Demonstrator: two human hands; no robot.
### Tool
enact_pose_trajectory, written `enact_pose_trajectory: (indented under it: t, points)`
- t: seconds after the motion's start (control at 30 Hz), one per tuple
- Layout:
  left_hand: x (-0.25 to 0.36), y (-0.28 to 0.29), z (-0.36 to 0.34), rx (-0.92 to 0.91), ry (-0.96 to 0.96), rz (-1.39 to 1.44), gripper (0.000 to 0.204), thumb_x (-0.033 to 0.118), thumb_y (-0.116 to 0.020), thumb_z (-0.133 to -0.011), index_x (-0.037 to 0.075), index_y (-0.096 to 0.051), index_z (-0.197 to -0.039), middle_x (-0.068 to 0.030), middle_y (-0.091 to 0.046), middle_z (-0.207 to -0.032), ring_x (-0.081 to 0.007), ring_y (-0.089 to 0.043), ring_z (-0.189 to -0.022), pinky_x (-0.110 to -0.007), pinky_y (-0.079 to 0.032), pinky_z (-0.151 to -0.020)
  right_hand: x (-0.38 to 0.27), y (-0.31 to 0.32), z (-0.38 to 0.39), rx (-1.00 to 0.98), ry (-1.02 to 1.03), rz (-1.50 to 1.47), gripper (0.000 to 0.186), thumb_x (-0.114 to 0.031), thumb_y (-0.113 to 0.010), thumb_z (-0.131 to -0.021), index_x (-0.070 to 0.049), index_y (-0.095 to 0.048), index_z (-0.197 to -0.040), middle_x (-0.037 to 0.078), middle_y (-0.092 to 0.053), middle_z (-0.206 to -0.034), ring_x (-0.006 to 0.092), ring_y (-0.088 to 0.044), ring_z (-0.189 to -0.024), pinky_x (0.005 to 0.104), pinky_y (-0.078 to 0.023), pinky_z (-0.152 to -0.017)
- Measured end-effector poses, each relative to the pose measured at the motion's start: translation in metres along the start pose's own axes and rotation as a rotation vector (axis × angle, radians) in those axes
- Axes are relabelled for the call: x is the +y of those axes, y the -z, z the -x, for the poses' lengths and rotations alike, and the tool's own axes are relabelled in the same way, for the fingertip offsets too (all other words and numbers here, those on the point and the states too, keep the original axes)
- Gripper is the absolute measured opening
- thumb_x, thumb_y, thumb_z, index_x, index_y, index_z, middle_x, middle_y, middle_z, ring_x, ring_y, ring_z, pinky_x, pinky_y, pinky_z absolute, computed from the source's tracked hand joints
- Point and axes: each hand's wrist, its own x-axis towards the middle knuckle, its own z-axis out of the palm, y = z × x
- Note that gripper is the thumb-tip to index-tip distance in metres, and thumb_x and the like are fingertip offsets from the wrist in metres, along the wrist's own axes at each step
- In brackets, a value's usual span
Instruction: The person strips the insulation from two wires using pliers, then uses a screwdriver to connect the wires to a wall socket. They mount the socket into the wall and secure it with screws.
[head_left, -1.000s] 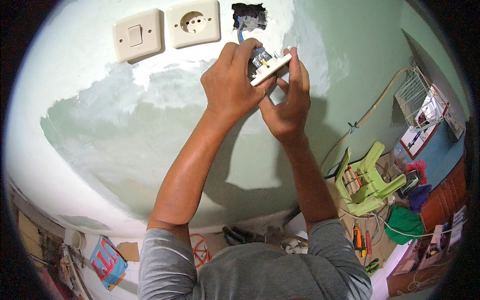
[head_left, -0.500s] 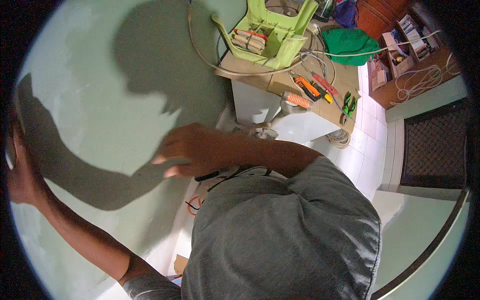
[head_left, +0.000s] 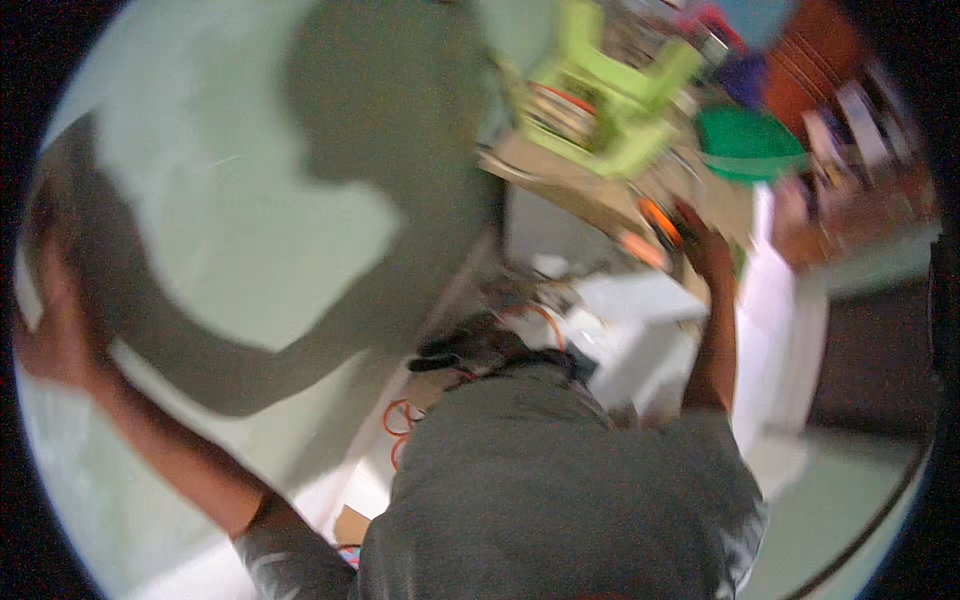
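Reaching over the cardboard-topped table (head_left: pixel 556 189), the right hand (head_left: pixel 706 246) has its fingers at the orange-and-black tool (head_left: pixel 659 221). Tool position: lying on the tabletop, just left of the fingertips, its long side slanting down toward the hand. Motion blur covers this area; contact looks likely along the tool's right side, but cannot tell whether the fingers are closed on it or only beside it. An orange ribbed handle (head_left: pixel 643 250) lies near the tool, at the table's front edge. Beyond the tool, an upturned light-green stool (head_left: pixel 622 125) rests on the same table, with a green cloth (head_left: pixel 745 142) to its right.

Left hand (head_left: pixel 65 325): far out at the left rim of the view, beside the wall (head_left: pixel 250 230), well apart from the table. Thumb and fingers appear spread from each other; the hand is dark and blurred, so cannot tell whether anything sits in its grip.

Compared with half a second ago: right hand then hangs before the wall, clear of the table, and the orange-and-black tool lies untouched; now the hand is over at the tool, arm extended to the right. Left hand stays out at the left rim. Tool shows no clear shift relative to the stool.
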Motion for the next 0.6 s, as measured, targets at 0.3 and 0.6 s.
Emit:
enact_pose_trajectory:
  t: [0.3,0.6]
  points:
    - [0.091,-0.02,0.003,0.042,0.126,0.087,0.056,0.014,-0.091,-0.064,0.015,-0.07,-0.115,-0.005,-0.07,-0.097,-0.0206,-0.071,-0.088,-0.033,-0.058,-0.081,0.092,0.006,0.024,-0.027,0.052,0.285,0.032,-0.012,-0.056,-0.099,-0.007,-0.055,-0.131,0.023,-0.066,-0.112,0.0458,-0.062,-0.105,0.0528,-0.05,-0.091]
    - [0.089,-0.017,-0.007,0.004,0.191,0.09,0.054,0.021,-0.093,-0.066,0.019,-0.067,-0.114,-0.0018,-0.068,-0.094,-0.0211,-0.071,-0.08,-0.033,-0.057,-0.067,-0.076,0.173,0.031,0.42,0.288,0.173,0.031,-0.019,-0.054,-0.104,0.006,-0.066,-0.116,0.029,-0.061,-0.124,0.0505,-0.052,-0.12,0.0533,-0.039,-0.108]
